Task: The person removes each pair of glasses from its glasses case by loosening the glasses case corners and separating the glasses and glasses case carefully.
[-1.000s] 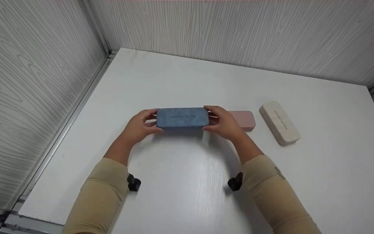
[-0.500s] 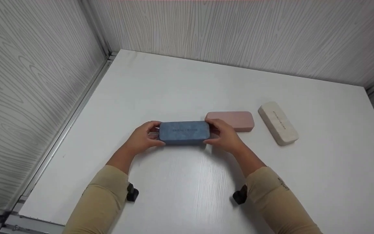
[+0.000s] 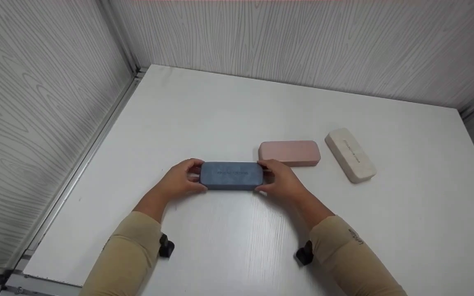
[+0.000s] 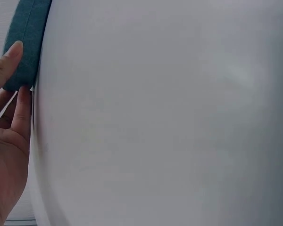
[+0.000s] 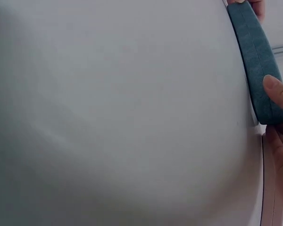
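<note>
A blue glasses case (image 3: 231, 176) with lettering on its lid lies lengthwise between my two hands in the head view. My left hand (image 3: 179, 180) grips its left end, thumb on the near side and fingers around the far corner. At the right end, my right hand (image 3: 283, 181) holds it the same way. The left wrist view shows the thumb pressed to the side of the blue case (image 4: 26, 42). In the right wrist view the case (image 5: 254, 56) is at the table surface or very close above it; which one, I cannot tell.
A pink glasses case (image 3: 289, 152) lies just behind my right hand, partly covered by it. Farther right, a cream glasses case (image 3: 350, 155) lies at a slant. The white table (image 3: 220, 111) meets wood-grain panels (image 3: 286, 41) at the back and left.
Both hands have brought the blue case toward me and lower, out from beside the pink case. More of the pink case now shows. The cream case stays in place.
</note>
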{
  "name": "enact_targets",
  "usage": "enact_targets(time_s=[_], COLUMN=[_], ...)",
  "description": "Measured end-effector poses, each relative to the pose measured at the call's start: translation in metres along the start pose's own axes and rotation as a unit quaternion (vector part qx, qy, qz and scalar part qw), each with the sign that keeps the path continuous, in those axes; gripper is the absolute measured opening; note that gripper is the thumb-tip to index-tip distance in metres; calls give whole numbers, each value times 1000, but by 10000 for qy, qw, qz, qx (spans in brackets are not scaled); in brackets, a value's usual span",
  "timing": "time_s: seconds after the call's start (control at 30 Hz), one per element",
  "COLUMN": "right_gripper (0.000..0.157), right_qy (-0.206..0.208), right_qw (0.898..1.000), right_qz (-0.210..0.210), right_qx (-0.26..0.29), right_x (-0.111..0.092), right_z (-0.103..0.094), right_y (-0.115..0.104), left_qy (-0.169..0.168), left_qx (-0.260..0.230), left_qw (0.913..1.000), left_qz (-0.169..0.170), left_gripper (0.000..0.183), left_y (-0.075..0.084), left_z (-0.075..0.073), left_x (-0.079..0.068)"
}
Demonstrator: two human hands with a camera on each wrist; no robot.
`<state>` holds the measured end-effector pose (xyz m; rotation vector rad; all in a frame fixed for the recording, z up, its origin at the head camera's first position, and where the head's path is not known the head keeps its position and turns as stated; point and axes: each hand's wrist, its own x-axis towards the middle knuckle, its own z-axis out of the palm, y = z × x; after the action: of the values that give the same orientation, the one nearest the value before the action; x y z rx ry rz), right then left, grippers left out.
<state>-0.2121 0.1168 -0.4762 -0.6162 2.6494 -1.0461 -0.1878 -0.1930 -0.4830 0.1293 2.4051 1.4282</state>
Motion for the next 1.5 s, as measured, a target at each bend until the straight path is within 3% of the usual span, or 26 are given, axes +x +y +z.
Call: enact_targets(time_s=[0.43, 0.87, 1.13, 1.5], right_gripper=[78, 76, 76, 78], right_qy=[42, -99, -148, -57], right_qw=[9996, 9993, 9993, 9996], right_qz=[-206, -52, -340, -225], right_qx=[-160, -364, -77, 161], right_x=[7, 10, 14, 13], right_z=[-1, -2, -2, 1], right_y=[6, 8, 11, 16], left_qy=[-36, -14, 37, 129], left_qx=[-175, 209, 250, 284], left_qw=[9998, 9996, 9995, 9993], left_qz=[67, 206, 179, 213], left_gripper=[75, 78, 78, 77], left_y=[0, -3, -2, -3], left_z=[-2, 5, 3, 6], left_x=[6, 8, 5, 4])
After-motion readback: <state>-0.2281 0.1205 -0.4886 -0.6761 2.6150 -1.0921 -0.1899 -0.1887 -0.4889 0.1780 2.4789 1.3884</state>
